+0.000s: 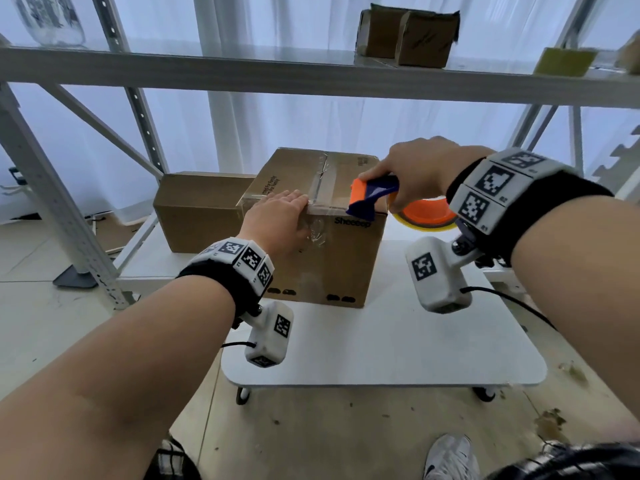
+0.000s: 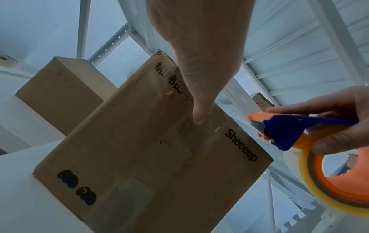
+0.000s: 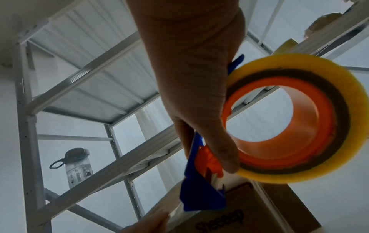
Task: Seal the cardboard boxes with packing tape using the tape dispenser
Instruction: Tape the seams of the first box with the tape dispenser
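A brown cardboard box (image 1: 349, 258) printed "Sheeeep" stands on the white table (image 1: 398, 348), with clear tape along its top seam and down its front. My left hand (image 1: 280, 216) lies flat on the top front edge, its thumb (image 2: 199, 110) pressing the tape on the front face (image 2: 139, 157). My right hand (image 1: 419, 171) grips the orange-and-blue tape dispenser (image 1: 375, 197) by its yellowish tape roll (image 3: 289, 118), with the blue nose (image 3: 201, 198) at the box's top front right edge.
A second plain box (image 1: 197, 213) sits behind and left on the low shelf. More small boxes (image 1: 408, 34) stand on the upper shelf of the grey metal rack (image 1: 311, 77). A water bottle (image 3: 78, 167) stands on a shelf at left. My shoe (image 1: 450, 459) is below the table.
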The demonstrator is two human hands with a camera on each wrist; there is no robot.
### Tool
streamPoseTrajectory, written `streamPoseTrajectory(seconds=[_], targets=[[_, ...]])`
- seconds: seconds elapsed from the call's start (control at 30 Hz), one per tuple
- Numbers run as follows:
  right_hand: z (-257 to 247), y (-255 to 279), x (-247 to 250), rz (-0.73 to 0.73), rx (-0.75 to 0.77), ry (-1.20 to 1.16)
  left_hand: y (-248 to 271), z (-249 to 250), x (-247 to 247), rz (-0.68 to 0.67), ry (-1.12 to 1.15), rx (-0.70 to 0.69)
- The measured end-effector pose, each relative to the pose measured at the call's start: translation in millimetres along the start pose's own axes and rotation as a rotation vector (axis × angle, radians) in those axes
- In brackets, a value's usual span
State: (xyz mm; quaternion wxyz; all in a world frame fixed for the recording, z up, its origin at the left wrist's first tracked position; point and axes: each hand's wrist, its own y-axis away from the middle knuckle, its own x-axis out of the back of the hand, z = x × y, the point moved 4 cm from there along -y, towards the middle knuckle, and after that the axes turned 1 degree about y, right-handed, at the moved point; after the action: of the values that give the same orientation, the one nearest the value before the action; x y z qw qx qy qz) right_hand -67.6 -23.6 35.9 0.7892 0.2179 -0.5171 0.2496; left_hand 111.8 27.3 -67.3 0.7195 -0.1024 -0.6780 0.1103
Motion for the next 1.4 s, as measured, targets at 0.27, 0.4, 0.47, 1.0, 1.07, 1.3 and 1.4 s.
streamPoseTrajectory(seconds=[0.27,0.4,0.47,1.0,1.07,1.3,1.4], targets=[[1.3,-6.0,-11.5,-0.027,-0.015,-0.089,-1.0,10.8,-5.9,-0.151,-0.162,0.002],[3.0,-12.0,-13.0,-0.06,-0.046,-0.133,-4.4,17.4,-0.8,-0.164,-0.149,0.017],[3.2,-13.4,-13.4,-0.075,-0.048,-0.137,-1.7,3.8,7.7,-0.085,-0.089,0.001],[5.8,-13.8,-19.6,-0.006,-0.031,-0.153,-6.8,31.6,-6.3,-0.1,0.017,-0.151],[5.9,-13.4,-21.1,0.004,-0.038,-0.157,-12.7,29.7,-5.1,-0.078,0.042,-0.145],[-6.4,-16.8,-12.3,0.021,0.012,-0.117,-15.2,14.5,-5.3,-0.074,0.05,-0.085],[-1.4,-10.1,-11.7,0.047,0.038,-0.138,-14.3,15.4,-8.5,-0.045,0.05,-0.087]])
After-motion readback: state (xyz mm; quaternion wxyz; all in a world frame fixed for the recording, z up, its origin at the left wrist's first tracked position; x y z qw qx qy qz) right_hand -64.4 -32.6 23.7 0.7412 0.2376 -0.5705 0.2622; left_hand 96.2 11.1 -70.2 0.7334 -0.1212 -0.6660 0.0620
